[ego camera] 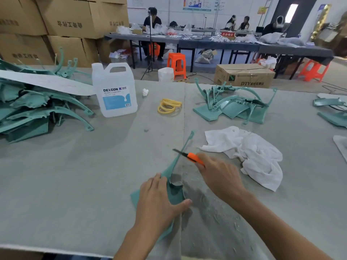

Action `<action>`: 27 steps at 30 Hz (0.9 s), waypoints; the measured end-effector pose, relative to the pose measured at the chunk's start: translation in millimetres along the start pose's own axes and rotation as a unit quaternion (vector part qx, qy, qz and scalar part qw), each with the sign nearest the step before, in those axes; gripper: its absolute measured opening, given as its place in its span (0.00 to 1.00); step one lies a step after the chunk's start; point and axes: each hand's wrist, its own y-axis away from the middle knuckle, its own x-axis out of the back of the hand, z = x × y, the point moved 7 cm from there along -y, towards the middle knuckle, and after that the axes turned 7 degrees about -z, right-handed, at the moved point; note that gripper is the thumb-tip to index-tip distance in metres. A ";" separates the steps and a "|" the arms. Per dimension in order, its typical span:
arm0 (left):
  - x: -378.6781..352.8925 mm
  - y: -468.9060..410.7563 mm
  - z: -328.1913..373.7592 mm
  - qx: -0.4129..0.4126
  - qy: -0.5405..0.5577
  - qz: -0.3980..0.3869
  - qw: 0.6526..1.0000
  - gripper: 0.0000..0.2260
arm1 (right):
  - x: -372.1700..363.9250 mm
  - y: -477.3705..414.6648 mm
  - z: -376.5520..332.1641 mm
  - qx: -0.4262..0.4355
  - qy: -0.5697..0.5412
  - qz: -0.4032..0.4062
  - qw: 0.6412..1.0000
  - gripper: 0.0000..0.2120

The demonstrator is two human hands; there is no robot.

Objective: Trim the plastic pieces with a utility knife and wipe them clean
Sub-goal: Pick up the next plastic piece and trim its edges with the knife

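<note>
The left hand (159, 199) lies flat, fingers nearly straight, pressing the teal plastic piece (176, 194) onto the table (75, 175) at 6 o'clock of the view. The right hand (219, 175) is curled around the orange utility knife (193, 157), whose blade meets the piece's thin arm toward 12 o'clock. I think shallow strokes away from the pressing fingers are the safest way.

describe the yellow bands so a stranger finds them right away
Find the big white jug standing on the grey table, left of centre. Between it and the smaller heap of teal plastic pieces to its right lies a small bundle of yellow bands. They are the only yellow thing on the table: thin loops lying flat.
</note>
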 end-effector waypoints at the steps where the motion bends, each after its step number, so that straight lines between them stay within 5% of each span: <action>1: -0.6 -0.2 0.0 -0.001 -0.001 0.000 1.000 0.49 | -5.0 5.6 -3.7 0.005 -0.008 -0.020 1.000 0.18; 11: -2.8 -0.3 -0.8 0.000 -0.010 -0.013 1.000 0.52 | -21.3 15.9 -17.6 0.003 -0.014 -0.122 0.992 0.14; 21: 1.8 2.8 1.2 0.013 -0.007 -0.043 0.999 0.50 | 27.7 -28.5 21.1 -0.035 0.109 0.046 0.992 0.15; 27: 10.2 14.7 0.8 -0.006 -0.048 -0.068 0.996 0.45 | 8.4 1.1 15.8 -0.033 -0.055 0.028 0.998 0.15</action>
